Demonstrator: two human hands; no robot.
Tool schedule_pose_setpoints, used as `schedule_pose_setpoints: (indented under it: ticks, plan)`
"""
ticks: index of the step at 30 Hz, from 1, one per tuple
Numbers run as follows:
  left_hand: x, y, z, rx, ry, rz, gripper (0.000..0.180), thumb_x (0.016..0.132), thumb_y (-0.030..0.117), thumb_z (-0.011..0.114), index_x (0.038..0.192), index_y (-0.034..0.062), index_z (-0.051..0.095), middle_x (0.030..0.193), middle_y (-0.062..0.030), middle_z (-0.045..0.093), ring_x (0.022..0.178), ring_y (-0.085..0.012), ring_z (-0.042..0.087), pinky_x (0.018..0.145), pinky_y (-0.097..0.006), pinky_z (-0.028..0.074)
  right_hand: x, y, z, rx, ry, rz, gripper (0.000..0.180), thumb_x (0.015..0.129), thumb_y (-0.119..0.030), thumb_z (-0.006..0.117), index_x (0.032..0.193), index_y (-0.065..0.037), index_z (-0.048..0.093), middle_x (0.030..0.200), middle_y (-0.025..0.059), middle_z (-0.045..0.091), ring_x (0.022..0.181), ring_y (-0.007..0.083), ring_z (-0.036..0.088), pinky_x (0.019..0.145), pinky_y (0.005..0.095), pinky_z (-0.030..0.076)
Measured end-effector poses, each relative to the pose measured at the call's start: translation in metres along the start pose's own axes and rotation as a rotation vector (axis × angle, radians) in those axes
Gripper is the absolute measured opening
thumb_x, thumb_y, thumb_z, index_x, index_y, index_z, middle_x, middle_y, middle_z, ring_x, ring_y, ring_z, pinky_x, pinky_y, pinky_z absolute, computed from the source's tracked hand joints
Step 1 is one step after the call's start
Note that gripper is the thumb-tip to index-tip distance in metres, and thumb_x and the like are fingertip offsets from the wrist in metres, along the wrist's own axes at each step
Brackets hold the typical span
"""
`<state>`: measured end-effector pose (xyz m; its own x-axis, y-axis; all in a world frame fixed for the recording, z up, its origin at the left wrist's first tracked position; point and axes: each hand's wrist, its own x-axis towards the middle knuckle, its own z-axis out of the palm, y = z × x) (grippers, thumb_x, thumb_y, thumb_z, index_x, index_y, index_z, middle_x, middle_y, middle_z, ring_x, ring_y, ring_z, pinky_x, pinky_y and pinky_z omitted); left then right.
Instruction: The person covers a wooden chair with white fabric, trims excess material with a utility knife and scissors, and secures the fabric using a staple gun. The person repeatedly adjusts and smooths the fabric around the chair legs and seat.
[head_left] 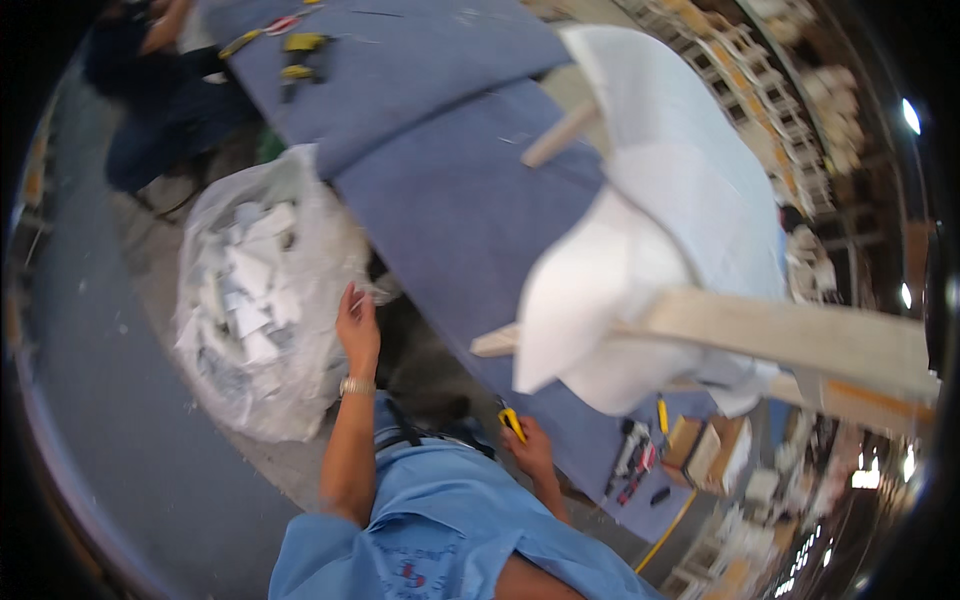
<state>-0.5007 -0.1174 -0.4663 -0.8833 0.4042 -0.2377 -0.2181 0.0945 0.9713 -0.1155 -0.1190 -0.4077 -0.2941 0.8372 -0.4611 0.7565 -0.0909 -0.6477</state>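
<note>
My left hand [357, 322] is at the edge of a big clear plastic bag [345, 235] filled with white scraps [258, 270]. Its fingers look apart, with nothing plainly held, though blur hides the fingertips. In my right hand [533, 450] is a yellow utility knife [512, 423], close to the near edge of the blue-covered table [440, 220]. On that table rests a wooden furniture frame [780, 325], partly covered with white padding sheet [600, 290] that hangs loosely around its legs.
A yellow and black tool [302, 58] lies on the table's far part. Toward the right are a cardboard box [692, 450], a red-handled tool [636, 470] and a yellow stick-like tool [662, 414]. Another person [170, 110] sits at the far left. Stacked frames [745, 85] line the right.
</note>
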Motion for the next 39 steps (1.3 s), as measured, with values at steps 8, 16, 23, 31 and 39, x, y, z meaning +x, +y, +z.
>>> schedule_pose_setpoints:
  ticks: [8, 16, 23, 31, 39]
  plan:
    - [-0.147, 0.122, 0.041, -0.277, -0.327, 0.136, 0.029, 0.101, 0.02, 0.057, 0.108, -0.0044, 0.07, 0.106, -0.0129, 0.07, 0.095, -0.0163, 0.066, 0.086, -0.029, 0.051, -0.003, 0.039, -0.046, 0.389, 0.027, -0.103, 0.022, 0.094, -0.012, 0.066, 0.11, 0.0, 0.058, 0.088, 0.0084, 0.069, 0.073, 0.0111, 0.063, 0.068, 0.0271, 0.051]
    - [-0.231, 0.224, 0.147, -0.223, -0.527, 0.394, 0.03, 0.101, 0.018, 0.059, 0.12, -0.0037, 0.066, 0.107, -0.0085, 0.07, 0.097, -0.0135, 0.064, 0.088, -0.027, 0.049, -0.009, 0.05, -0.108, 0.159, 0.041, -0.297, 0.021, 0.092, -0.014, 0.068, 0.107, -0.001, 0.06, 0.085, 0.007, 0.069, 0.074, 0.012, 0.063, 0.069, 0.0282, 0.05]
    - [-0.206, 0.21, 0.15, -0.372, -0.916, 0.17, 0.046, 0.104, 0.033, 0.054, 0.127, -0.0058, 0.06, 0.113, -0.0064, 0.068, 0.103, -0.0113, 0.06, 0.095, -0.026, 0.044, -0.045, 0.072, -0.113, 0.469, 0.181, -0.285, 0.023, 0.092, -0.017, 0.069, 0.107, -0.001, 0.061, 0.089, 0.0076, 0.069, 0.077, 0.0128, 0.064, 0.071, 0.0295, 0.05]
    - [-0.163, 0.224, 0.127, 0.071, -1.108, 0.449, 0.042, 0.102, 0.034, 0.058, 0.116, -0.0049, 0.067, 0.086, -0.002, 0.067, 0.08, -0.0063, 0.053, 0.071, -0.025, 0.044, -0.051, -0.037, -0.078, 0.396, 0.546, -0.209, 0.024, 0.091, -0.016, 0.069, 0.108, 0.0, 0.063, 0.09, 0.0098, 0.07, 0.077, 0.0116, 0.063, 0.073, 0.0269, 0.051]
    - [-0.119, 0.255, 0.118, 0.445, -1.098, 1.193, 0.037, 0.098, 0.033, 0.064, 0.081, -0.0003, 0.064, 0.058, -0.0124, 0.053, 0.052, -0.0264, 0.05, 0.053, -0.037, 0.04, -0.061, -0.188, -0.054, 0.303, 1.019, -0.365, 0.022, 0.088, -0.016, 0.075, 0.097, -0.002, 0.061, 0.069, 0.0074, 0.066, 0.062, 0.0079, 0.063, 0.056, 0.0259, 0.049]
